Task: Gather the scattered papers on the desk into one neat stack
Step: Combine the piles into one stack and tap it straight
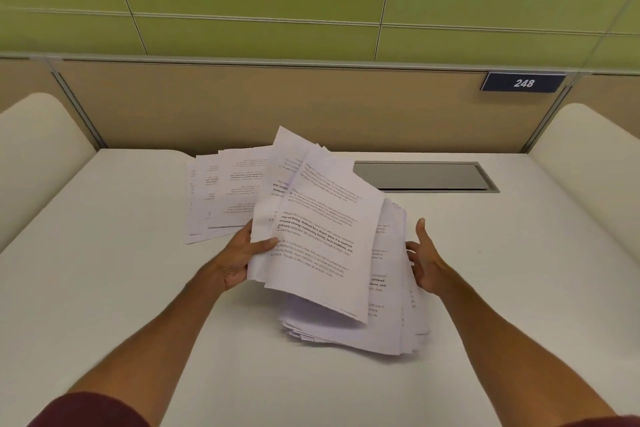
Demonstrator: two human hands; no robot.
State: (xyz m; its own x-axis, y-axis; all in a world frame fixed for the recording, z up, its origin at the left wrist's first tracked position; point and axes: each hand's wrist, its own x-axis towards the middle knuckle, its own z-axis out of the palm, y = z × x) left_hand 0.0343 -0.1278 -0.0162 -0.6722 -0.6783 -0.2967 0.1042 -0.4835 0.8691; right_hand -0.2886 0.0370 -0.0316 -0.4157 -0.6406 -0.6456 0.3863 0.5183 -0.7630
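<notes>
My left hand (pixel 242 258) grips a fanned bundle of printed white sheets (pixel 318 218) by its left edge, thumb on top, holding it tilted above the desk. Beneath and to the right lies a loose pile of papers (pixel 391 326) on the white desk (pixel 121 253). My right hand (pixel 424 262) touches the right edge of that pile, fingers straight and thumb raised. Several more sheets (pixel 225 191) lie overlapped flat on the desk behind the left hand.
A grey cable hatch (pixel 422 177) is set into the desk at the back right. A tan partition (pixel 242 104) with a dark sign reading 248 (pixel 523 82) closes the back. Cream curved side panels (pixel 34 149) stand left and right.
</notes>
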